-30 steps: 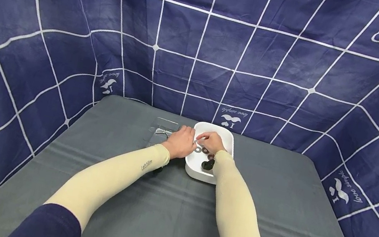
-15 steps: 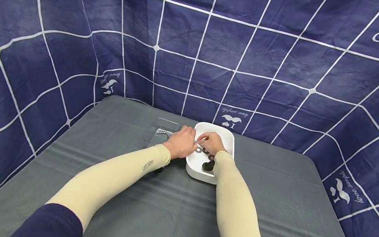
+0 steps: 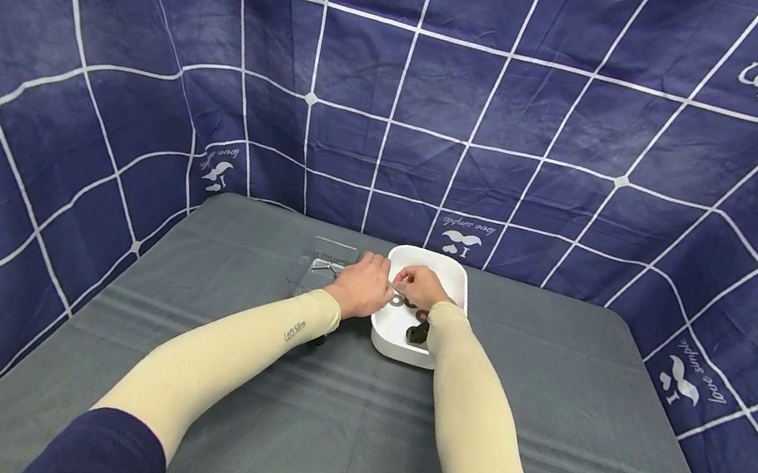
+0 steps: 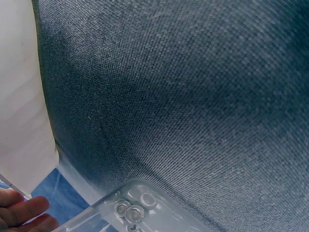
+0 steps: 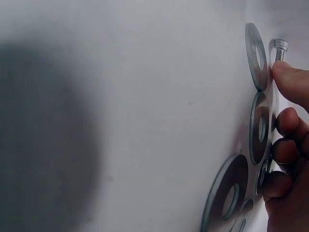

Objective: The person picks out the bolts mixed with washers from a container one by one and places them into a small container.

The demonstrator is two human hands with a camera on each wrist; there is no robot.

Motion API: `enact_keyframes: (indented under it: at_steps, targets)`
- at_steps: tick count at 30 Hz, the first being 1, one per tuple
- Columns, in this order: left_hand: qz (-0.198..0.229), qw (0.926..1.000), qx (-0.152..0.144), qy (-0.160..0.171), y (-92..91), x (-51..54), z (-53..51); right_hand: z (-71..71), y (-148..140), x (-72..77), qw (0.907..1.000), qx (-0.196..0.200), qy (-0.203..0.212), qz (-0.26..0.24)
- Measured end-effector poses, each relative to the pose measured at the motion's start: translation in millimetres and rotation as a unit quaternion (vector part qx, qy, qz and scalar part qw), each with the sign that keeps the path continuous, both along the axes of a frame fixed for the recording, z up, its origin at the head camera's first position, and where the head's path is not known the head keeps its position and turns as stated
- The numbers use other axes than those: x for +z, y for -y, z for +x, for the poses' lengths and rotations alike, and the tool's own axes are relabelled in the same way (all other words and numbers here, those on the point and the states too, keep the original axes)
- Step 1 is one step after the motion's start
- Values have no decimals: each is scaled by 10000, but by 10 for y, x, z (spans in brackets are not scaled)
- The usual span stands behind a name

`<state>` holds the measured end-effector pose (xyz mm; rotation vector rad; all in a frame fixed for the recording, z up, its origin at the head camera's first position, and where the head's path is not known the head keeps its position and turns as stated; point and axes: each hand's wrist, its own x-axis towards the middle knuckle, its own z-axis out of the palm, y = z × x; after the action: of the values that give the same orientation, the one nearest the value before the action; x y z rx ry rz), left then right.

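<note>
A white tray [image 3: 402, 352] stands toward the back of the table. My right hand [image 3: 422, 285] is inside it, pinching a silver socket-head screw [image 5: 281, 44] whose head sticks up past the thumb in the right wrist view. Below that hand, several flat washers [image 5: 256, 57] lie on the tray floor. My left hand [image 3: 364, 285] holds the tray's left wall, its fingers over the outside; the thumb's contact is mostly hidden. Fingertips of that hand [image 4: 23, 210] show at the lower left corner in the left wrist view.
A clear plastic box [image 3: 334, 248] sits left of the tray, holding silver metal pieces [image 3: 324, 265]. Round rings [image 4: 134, 213] show at its corner in the left wrist view. A dark shape [image 3: 418, 333] appears beside my right cuff. Blue cloth [image 3: 495, 181] hangs behind the table.
My right hand has shifted very slightly within the tray, and the small silver piece at its fingertips sits a little farther right. The left hand keeps its place.
</note>
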<state>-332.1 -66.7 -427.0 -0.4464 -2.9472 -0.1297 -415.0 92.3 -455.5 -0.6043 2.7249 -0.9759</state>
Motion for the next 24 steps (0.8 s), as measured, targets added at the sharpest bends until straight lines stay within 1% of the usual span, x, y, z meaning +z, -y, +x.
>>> enact_keyframes:
  at_steps: [5, 9, 18, 24]
  targets:
    - [-41, 10000, 30, 2, -4, -15, -4, 16, 7, 2, 10000, -18, 79, -49]
    - [-41, 10000, 41, -10, -6, -9, -6, 1, 2, -2, 9999, 0, 79, -121]
    - [19, 10000, 49, -1, -5, 0, -4, -20, -7, -9, 9995, 80, -249, -154]
    - [42, 10000, 65, 30, -3, 4, 5, 2, -1, 1, 9997, 88, -166, -154]
